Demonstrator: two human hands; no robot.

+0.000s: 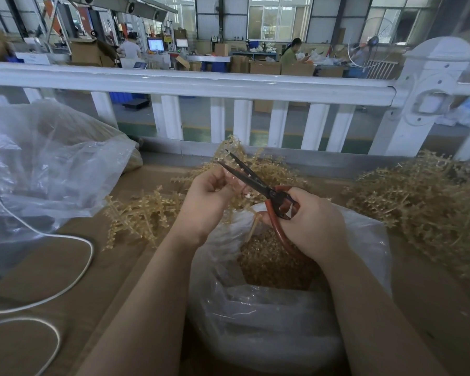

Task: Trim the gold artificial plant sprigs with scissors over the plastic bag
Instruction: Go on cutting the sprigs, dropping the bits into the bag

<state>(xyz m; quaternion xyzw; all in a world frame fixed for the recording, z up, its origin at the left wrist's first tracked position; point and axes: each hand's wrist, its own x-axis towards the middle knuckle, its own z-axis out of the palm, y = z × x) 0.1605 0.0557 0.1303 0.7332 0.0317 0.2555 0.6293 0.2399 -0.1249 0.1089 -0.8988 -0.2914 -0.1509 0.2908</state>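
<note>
Above the open plastic bag (pixel 269 316), the left hand (pixel 208 202) has its fingers curled closed on a gold sprig (pixel 244 196). The right hand (pixel 314 221) grips red-handled scissors (pixel 258 183), whose blades are slightly open, pointing far-left.

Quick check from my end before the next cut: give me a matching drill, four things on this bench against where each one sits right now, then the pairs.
Things:
1. scissors
2. white cord
3. open plastic bag
4. big loose pile of gold sprigs

Places:
A. far right of the bench
B. in the right hand, blades apart
C. left side of the bench, looping
D. directly under both hands, gold trimmings inside

Pairs: 1-B, 2-C, 3-D, 4-A
</note>
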